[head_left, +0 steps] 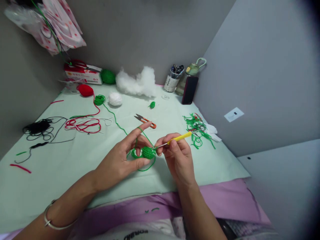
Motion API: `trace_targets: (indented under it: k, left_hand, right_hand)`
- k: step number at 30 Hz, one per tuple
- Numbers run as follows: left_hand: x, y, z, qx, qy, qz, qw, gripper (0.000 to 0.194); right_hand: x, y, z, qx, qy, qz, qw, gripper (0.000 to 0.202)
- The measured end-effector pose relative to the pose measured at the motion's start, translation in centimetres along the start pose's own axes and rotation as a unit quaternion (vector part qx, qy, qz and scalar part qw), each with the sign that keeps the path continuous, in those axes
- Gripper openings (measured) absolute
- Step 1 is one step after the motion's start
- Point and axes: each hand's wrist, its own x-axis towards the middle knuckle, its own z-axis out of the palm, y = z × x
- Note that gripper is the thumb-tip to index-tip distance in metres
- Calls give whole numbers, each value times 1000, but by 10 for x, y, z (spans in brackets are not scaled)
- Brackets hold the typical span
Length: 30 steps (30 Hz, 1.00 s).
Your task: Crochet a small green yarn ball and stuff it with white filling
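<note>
A small green crocheted piece (148, 152) is held between the thumb and fingers of my left hand (122, 156), whose raised index finger has green yarn looped over it. My right hand (176, 151) grips a crochet hook with a yellow handle (182, 137); its metal tip touches the right side of the green piece. Yarn runs from the green yarn ball (99, 99) toward my left hand, and a loose loop hangs below the piece. Just beyond my left fingertips lie orange thread snips (147, 122).
White stuffing (136, 82), a white yarn ball (115, 99) and red yarn (85, 90) sit at the back. Black yarn (38, 127) lies left, green scraps (196, 128) right. A phone (190, 90) leans against a bottle (193, 69) near the pen cup (172, 81).
</note>
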Motion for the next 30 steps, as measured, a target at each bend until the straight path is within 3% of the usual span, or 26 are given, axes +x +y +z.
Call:
trace_targets:
  k: [3,8,13,16,20,22,26,28,30]
  left_hand:
    - [1,1,-1,20,3,3,1000,84]
    - [1,7,-4,73,11,13,997,83]
    - [1,13,-3,115,13,30,993,76]
    - [0,12,2,103,44,16,994,72]
    - [-1,7,15,-2,125,-38,991,79]
    - [-1,5,19,-64,138,-59,987,82]
    - [-1,4,15,-162,122,-81,976,83]
    - [0,6,11,-180,135,-91,970,84]
    - [2,9,6,-176,161,-98,966,82]
  right_hand:
    - [-1,0,-1,-2,-12,-4,1000,18]
    - [-5,-5,-3,-98,-17,-48,994,16]
    - [-8,-16,-3,-247,-64,-119,960,21]
    - [-11,-16,-3,-366,-103,-218,899,31]
    - [-15,-7,0,-514,-103,-363,770,47]
    - [-16,-4,1,-540,-93,-381,744,53]
    - [-6,-10,-2,-506,-110,-341,784,58]
    - [12,-18,-12,-499,-146,-315,794,57]
    - [43,-27,-30,-508,-124,-277,806,41]
